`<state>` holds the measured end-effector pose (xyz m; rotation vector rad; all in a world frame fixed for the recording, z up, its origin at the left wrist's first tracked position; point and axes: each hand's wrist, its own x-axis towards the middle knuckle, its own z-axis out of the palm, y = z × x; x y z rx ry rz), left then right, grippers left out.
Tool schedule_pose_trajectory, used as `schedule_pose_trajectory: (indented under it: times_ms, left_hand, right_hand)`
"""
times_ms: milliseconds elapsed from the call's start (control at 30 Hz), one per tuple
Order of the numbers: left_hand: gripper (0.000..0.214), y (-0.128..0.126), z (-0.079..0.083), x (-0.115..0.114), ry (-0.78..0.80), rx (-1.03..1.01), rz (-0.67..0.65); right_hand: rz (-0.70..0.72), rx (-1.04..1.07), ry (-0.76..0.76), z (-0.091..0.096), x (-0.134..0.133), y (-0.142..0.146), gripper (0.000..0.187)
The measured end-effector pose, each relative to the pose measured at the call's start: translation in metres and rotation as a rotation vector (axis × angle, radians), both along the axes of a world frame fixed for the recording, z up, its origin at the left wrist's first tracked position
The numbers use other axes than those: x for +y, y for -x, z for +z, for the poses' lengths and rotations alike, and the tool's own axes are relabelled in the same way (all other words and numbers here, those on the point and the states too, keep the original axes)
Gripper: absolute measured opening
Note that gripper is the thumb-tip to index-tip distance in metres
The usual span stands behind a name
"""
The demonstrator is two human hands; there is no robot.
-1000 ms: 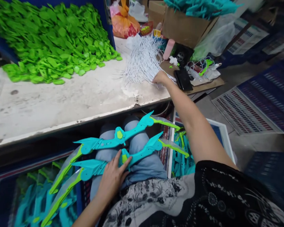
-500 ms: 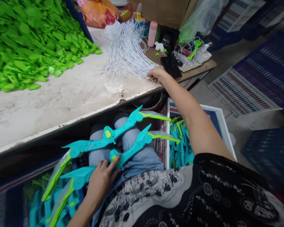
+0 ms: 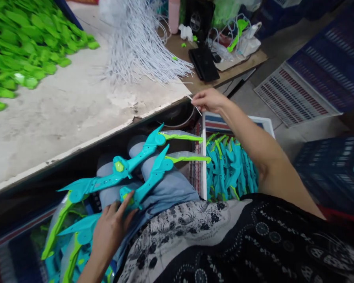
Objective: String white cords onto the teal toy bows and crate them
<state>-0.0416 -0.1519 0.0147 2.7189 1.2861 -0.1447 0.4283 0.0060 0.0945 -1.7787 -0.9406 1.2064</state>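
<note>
Two teal and lime toy bows lie across my lap. The nearer bow point(image 3: 141, 188) has my left hand point(image 3: 110, 228) resting on its middle, fingers apart. Behind it lies the farther bow point(image 3: 122, 167). My right hand point(image 3: 209, 100) is raised just off the table's front edge, fingers pinched on a thin white string point(image 3: 194, 105). The bundle of white strings point(image 3: 138, 47) lies on the worn white table point(image 3: 61, 114) behind that hand.
A heap of green plastic parts point(image 3: 23, 43) covers the table's left. A black phone point(image 3: 204, 63), pink bottle point(image 3: 174, 10) and cables sit on cardboard at the back. A white-rimmed crate point(image 3: 265, 125) of teal bow parts point(image 3: 228, 169) stands to my right; more bows lie lower left.
My right hand has drawn back from the string bundle to the table's edge with a single string pinched. The view has tilted down and right. My left hand stays on the nearer bow.
</note>
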Motion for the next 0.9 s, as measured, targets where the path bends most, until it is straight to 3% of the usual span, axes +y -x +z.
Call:
schedule_pose_trajectory:
  times_ms: [67,167,233,300,400,533,667,900]
  left_hand:
    - [0.050,-0.003,0.009,0.003,-0.041,-0.068,0.016]
    - [0.040,-0.025,0.026,0.004,-0.088,-0.287,0.087]
    - [0.028,-0.053,0.034,0.002,0.046,-0.462,0.069]
    - [0.021,-0.091,0.031,-0.001,0.340,-0.590,0.006]
    - [0.024,-0.154,0.011,-0.004,0.803,-0.649,0.030]
    - [0.023,-0.218,-0.023,-0.005,1.159,-0.663,0.272]
    - [0.022,-0.247,-0.041,-0.005,1.332,-0.765,0.514]
    - [0.026,-0.267,-0.047,-0.005,1.499,-0.842,0.619]
  right_hand:
    - [-0.015,0.115,0.032,-0.013,-0.067,-0.003,0.027]
    - [-0.181,0.191,-0.002,-0.037,-0.161,0.008,0.036]
    - [-0.327,0.178,-0.076,-0.053,-0.207,0.024,0.036]
    - [-0.456,0.131,-0.172,-0.066,-0.234,0.041,0.032]
    - [-0.574,0.055,-0.306,-0.082,-0.248,0.060,0.028]
    - [-0.578,-0.002,-0.391,-0.099,-0.250,0.069,0.022]
    - [-0.523,-0.090,-0.470,-0.113,-0.253,0.067,0.013]
    - [-0.417,-0.429,-0.476,-0.115,-0.255,0.064,0.007]
